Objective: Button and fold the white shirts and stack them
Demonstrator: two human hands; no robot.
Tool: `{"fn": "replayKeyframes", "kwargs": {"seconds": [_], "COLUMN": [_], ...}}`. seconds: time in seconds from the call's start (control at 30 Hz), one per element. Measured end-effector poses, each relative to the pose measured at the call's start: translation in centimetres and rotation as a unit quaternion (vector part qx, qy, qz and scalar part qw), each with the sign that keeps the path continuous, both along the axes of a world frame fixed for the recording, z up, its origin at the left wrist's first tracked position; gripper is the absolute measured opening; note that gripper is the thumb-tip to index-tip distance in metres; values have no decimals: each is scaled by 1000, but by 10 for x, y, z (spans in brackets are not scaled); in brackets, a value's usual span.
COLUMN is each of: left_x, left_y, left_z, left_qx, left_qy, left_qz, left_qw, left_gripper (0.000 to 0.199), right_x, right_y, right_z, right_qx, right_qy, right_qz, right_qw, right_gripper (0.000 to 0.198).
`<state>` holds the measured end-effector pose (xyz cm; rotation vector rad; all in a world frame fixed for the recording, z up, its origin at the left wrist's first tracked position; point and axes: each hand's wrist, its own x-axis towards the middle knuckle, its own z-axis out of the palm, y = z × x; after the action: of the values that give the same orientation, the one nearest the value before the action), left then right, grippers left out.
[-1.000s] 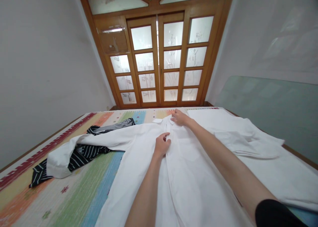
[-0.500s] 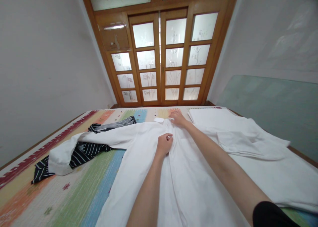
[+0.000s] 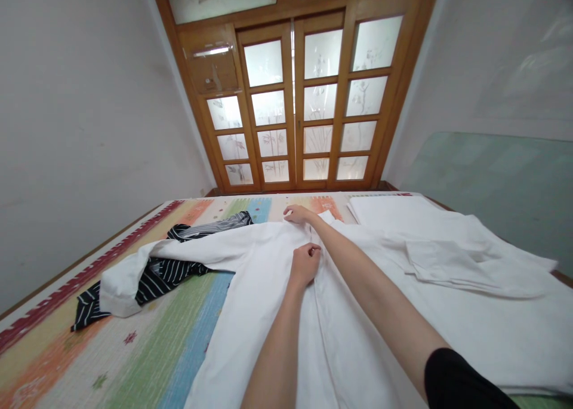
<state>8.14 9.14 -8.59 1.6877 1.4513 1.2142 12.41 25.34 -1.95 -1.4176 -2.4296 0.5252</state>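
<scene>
A white long-sleeved shirt [image 3: 264, 277] lies spread front up, its collar end away from me and one sleeve stretched to the left. Low on its front opening, my left hand [image 3: 305, 264] is closed, the fingertips pinching the fabric edge. My right hand [image 3: 297, 214] reaches across above it, fingers bent onto the left side of the shirt's collar; its fingertips are partly hidden. The end of the left sleeve rests over a black-and-white striped cloth [image 3: 179, 271].
Folded white cloth [image 3: 483, 319] is piled on the right. Underneath everything is a striped multicoloured bedcover [image 3: 147, 349]. Wooden doors with glass panes [image 3: 293, 98] stand beyond the far edge, and a pale green panel [image 3: 501, 182] leans along the right wall.
My right hand has moved left across the collar, from its right side to its left side. My left hand stays closed on the front opening. The view has shifted slightly.
</scene>
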Motion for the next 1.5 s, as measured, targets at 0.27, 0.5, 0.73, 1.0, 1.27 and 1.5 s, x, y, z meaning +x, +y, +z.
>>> {"fn": "replayKeyframes", "kwargs": {"seconds": [0.27,0.5,0.73,1.0,1.27,1.5], "left_x": [1,2,3,5,11,11], "left_y": [-4,-7,-4,-11,-18,-17], "left_z": [7,10,7,12,13,11], "left_qx": [-8,-4,-21,41,-2,-8], "left_qy": [23,16,-13,193,314,309], "left_qz": [1,8,41,103,67,55], "left_qw": [1000,1000,999,975,947,949], "left_gripper": [25,24,22,40,46,54], "right_x": [-2,-1,32,83,87,85], "right_y": [3,-5,1,-1,-5,-10], "right_z": [-7,-24,-17,-13,-22,-22], "right_qx": [-6,31,49,20,52,102], "right_qy": [78,88,50,-68,-97,-16], "right_qz": [-65,-85,-102,-41,-2,27], "right_qw": [995,992,992,997,994,994], "right_gripper": [37,47,40,31,22,22]}}
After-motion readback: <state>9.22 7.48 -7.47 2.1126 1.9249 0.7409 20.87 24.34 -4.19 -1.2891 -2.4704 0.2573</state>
